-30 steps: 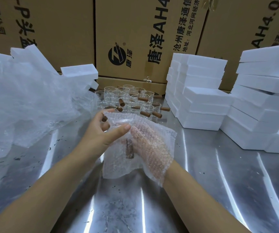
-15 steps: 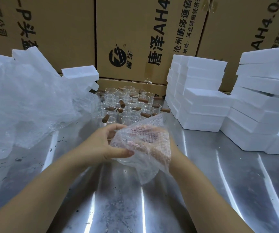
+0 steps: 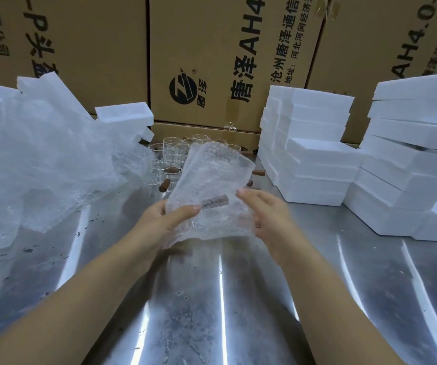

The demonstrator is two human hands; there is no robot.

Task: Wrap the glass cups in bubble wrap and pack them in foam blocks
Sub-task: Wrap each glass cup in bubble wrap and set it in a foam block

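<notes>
Two hands on one bundle, raised above the steel table (image 3: 238, 299). Your left hand (image 3: 164, 219) pinches the bubble wrap sheet (image 3: 212, 175), thumb on the front and fingers behind. Your right hand (image 3: 267, 214) holds the opposite edge, fingertips lapped onto the front (the rest of that grip is hidden behind the film). The glass cup (image 3: 212, 209) sits low in the sheet between your hands, showing only as a blur with its brown wooden handle (image 3: 215, 201) lying sideways. Above it the sheet stands up loose, not yet folded over. Expect the bundle to be light and soft outside, hard and breakable inside. The film looks slick, so the cup could slide out of the open bottom edge. Take hold around the cup's body through the wrap, not by the loose flap, and keep the handle tucked in rather than poking at the film. Unwrapped cups (image 3: 171, 154) stand clustered just behind the bundle. The foam blocks (image 3: 314, 159) are stacked to your right, and a heap of spare wrap (image 3: 40, 159) lies to your left.
</notes>
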